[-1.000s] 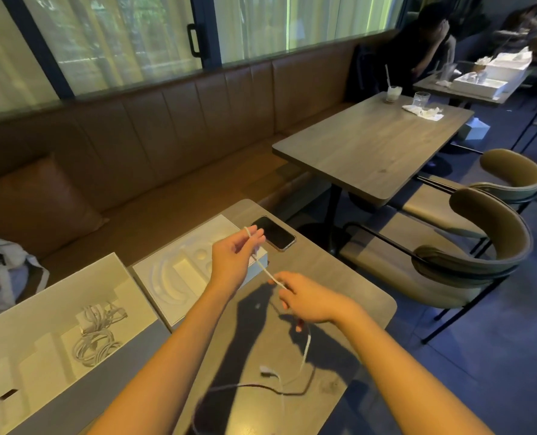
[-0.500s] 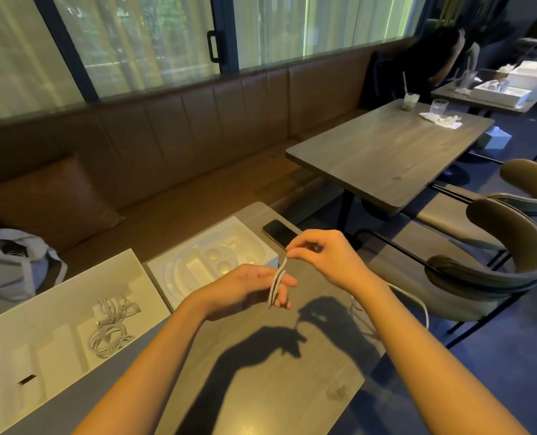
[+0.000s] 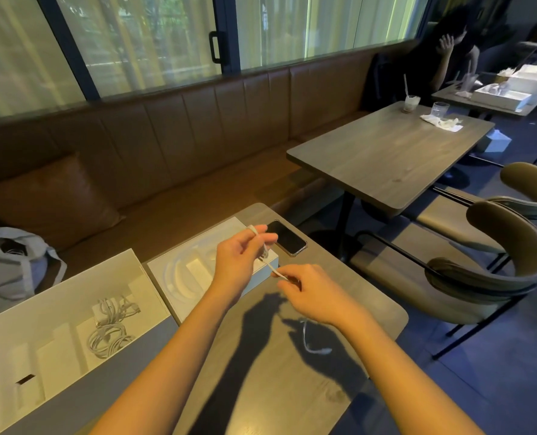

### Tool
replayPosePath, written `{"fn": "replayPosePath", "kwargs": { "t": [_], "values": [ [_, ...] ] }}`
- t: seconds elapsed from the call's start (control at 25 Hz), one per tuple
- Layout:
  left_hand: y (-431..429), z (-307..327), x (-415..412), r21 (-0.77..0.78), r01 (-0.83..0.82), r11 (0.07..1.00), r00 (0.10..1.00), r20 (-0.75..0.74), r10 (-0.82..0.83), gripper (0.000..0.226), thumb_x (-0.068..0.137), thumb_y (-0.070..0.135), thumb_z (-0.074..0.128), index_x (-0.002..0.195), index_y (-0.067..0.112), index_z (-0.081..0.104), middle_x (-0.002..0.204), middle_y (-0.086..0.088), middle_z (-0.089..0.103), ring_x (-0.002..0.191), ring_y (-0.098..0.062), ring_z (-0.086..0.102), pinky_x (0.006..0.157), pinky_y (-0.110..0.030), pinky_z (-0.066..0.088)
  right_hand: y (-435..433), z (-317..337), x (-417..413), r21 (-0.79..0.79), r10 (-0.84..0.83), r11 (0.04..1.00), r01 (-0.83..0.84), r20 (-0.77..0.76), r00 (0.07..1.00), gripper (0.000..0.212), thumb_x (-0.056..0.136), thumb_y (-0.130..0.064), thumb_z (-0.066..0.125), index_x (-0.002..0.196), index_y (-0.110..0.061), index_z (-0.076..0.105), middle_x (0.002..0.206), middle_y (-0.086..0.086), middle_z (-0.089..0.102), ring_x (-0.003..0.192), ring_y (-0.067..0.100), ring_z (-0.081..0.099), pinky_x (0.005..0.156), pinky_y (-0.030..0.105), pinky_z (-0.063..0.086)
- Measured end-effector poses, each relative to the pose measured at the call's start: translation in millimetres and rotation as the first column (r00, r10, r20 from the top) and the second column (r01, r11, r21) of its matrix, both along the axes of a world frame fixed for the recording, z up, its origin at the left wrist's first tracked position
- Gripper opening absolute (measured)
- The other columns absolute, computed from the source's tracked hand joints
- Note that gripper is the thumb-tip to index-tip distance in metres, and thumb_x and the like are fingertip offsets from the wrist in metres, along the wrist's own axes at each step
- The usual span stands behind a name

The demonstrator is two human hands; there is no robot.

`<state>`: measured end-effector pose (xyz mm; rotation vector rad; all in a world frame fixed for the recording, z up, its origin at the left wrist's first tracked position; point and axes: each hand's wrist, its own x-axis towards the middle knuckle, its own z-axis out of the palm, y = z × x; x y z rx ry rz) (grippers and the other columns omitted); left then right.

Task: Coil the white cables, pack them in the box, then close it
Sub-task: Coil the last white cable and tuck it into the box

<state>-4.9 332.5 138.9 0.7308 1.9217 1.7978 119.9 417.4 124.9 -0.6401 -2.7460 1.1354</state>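
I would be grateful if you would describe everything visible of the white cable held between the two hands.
The white cable is thin and looks plastic-coated. Its turns loop round the fingers of the left hand, which grips them. A short taut stretch slants down to the right hand, which pinches it. The loose tail curves below that wrist to a small plug over the table; contact there is unclear.

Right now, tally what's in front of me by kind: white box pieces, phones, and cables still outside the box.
White box pieces: 2, the cable tray and the moulded insert.
Phone: 1.
Loose white cable: 1, pinched between left hand and right hand.
Total: 4.
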Motion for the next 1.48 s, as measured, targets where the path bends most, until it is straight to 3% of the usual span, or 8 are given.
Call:
{"fn": "replayPosePath", "kwargs": {
  "t": [0.16,0.32,0.6,0.72,0.88,1.0,1.16,1.48],
  "values": [
    [-3.8,-17.7,-0.7,-0.344,0.22,0.913,0.844,-0.402,-0.355,0.02,0.095,0.021,0.049,0.096,0.015,0.068,0.102,0.003,0.065,0.085,-0.005,0.06,0.074,-0.012,0.047,1.8,22.9,1.1,0.186,0.004,0.982,0.009,-0.073,0.997,0.026,0.095,-0.019,0.049,0.116,-0.019,0.065,0.099,-0.004,0.063,0.087,0.011,0.059,0.084,0.027,0.051],
    [-13.5,-13.1,-2.0,-0.416,0.492,0.765,0.807,-0.112,-0.58,0.026,0.097,0.023,0.044,0.095,0.014,0.068,0.086,-0.001,0.067,0.078,-0.009,0.061,0.078,-0.021,0.049,13.2,27.0,1.8,0.12,0.011,0.993,0.008,-0.159,0.987,0.01,0.089,-0.019,0.06,0.095,-0.018,0.068,0.093,-0.006,0.062,0.085,0.008,0.06,0.083,0.026,0.053],
    [-35.3,13.5,-0.6,0.213,0.768,0.604,0.519,0.345,-0.782,0.028,0.096,0.018,0.043,0.091,0.011,0.07,0.079,-0.005,0.065,0.075,-0.014,0.063,0.073,-0.021,0.053,18.9,0.5,-4.8,-0.334,-0.137,0.942,0.034,-0.29,0.947,0.02,0.094,-0.009,0.05,0.092,-0.012,0.069,0.078,0.008,0.066,0.064,0.01,0.058,0.055,0.019,0.047],
    [-29.5,28.6,2.2,0.711,0.39,0.585,0.377,0.457,-0.806,0.02,0.09,0.018,0.052,0.092,0.004,0.066,0.081,-0.009,0.067,0.08,-0.018,0.068,0.077,-0.027,0.057,1.0,-16.3,-4.8,-0.425,-0.132,0.904,0.05,-0.166,0.977,0.021,0.098,-0.017,0.041,0.102,-0.008,0.06,0.072,0.007,0.053,0.058,0.005,0.051,0.054,0.014,0.044],
    [-7.9,17.6,-10.8,0.423,-0.157,0.892,0.728,0.66,-0.185,0.021,0.095,0.018,0.048,0.101,0.009,0.066,0.093,-0.007,0.071,0.088,-0.018,0.072,0.08,-0.027,0.058,-13.0,-26.3,-7.0,-0.231,0.039,0.973,-0.03,0.036,0.999,0.017,0.098,-0.023,0.039,0.111,-0.02,0.051,0.083,0.0,0.055,0.071,0.013,0.054,0.067,0.029,0.05],
    [-6.0,-3.7,-6.4,-0.013,-0.103,0.995,0.994,0.034,0.103,0.026,0.097,0.022,0.045,0.094,0.012,0.069,0.108,0.003,0.066,0.098,-0.012,0.063,0.085,-0.023,0.051,-9.9,-11.3,-9.0,-0.009,0.092,0.996,-0.092,0.139,0.986,0.024,0.099,-0.026,0.038,0.115,-0.021,0.056,0.105,0.006,0.063,0.088,0.019,0.062,0.081,0.037,0.054],
    [-18.8,-27.9,-9.0,-0.37,0.245,0.896,0.859,-0.345,-0.377,0.027,0.097,0.022,0.045,0.09,0.008,0.067,0.095,0.002,0.066,0.085,-0.011,0.06,0.077,-0.024,0.049,1.1,16.5,-5.5,0.154,0.051,0.987,-0.05,-0.005,0.999,0.024,0.095,-0.027,0.049,0.111,-0.02,0.067,0.095,-0.001,0.07,0.079,0.007,0.06,0.073,0.019,0.047],
    [-40.7,8.1,-3.4,0.068,0.721,0.689,0.607,0.417,-0.676,0.029,0.097,0.019,0.041,0.091,0.007,0.067,0.071,-0.005,0.062,0.066,-0.012,0.061,0.066,-0.02,0.052,24.6,22.5,2.6,-0.297,-0.035,0.954,-0.042,-0.25,0.968,0.011,0.079,-0.021,0.071,0.08,-0.01,0.073,0.074,0.006,0.068,0.067,0.012,0.06,0.066,0.023,0.053]
  ]
}}
